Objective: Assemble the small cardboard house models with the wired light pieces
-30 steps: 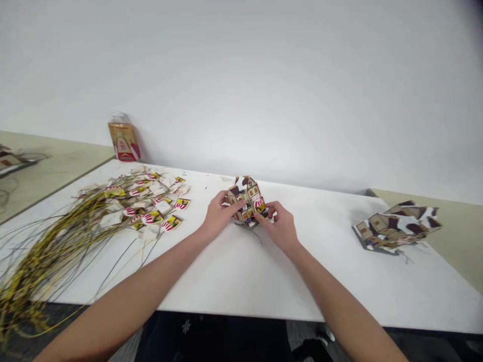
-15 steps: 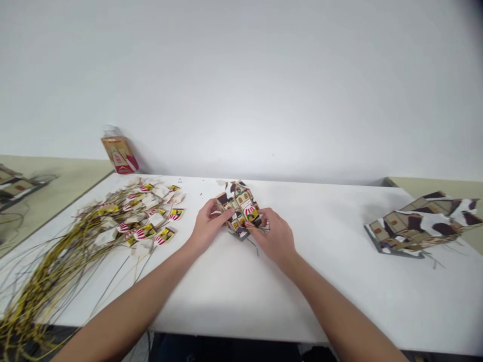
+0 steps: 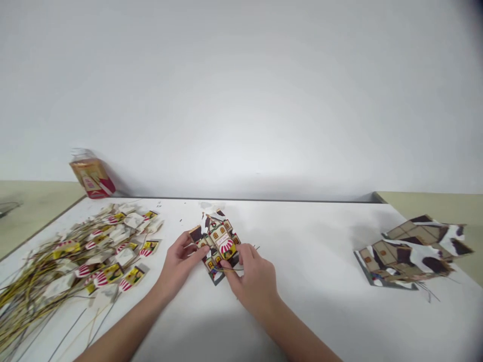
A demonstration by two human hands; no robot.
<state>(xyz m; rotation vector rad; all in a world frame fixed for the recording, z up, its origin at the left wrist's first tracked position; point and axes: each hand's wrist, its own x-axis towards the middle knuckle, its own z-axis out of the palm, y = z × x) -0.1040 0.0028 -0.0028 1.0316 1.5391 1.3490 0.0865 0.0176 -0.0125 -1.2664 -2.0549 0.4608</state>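
Observation:
Between my hands, at the middle of the white table, is a small model house (image 3: 220, 237) with cream walls, arched windows, brown-and-white roof and a red-and-white striped awning. It tilts with its front toward me. My left hand (image 3: 181, 259) grips its left side between thumb and fingers. My right hand (image 3: 252, 274) pinches the lower right of the front, near the awning, where a thin wire shows beside the fingers. Whether those fingertips also hold the wire or a small part, I cannot make out.
Left lies a heap of small striped-awning pieces (image 3: 107, 275) with long yellow and dark wires (image 3: 26, 301). A bottle (image 3: 92, 178) of amber liquid stands by the wall at the back left. More model houses (image 3: 407, 259) lie on the right of the white table (image 3: 302, 241).
The view has shifted, so everything sits lower and further left in the picture. Both hands keep hold of the model house, whose front now shows more fully.

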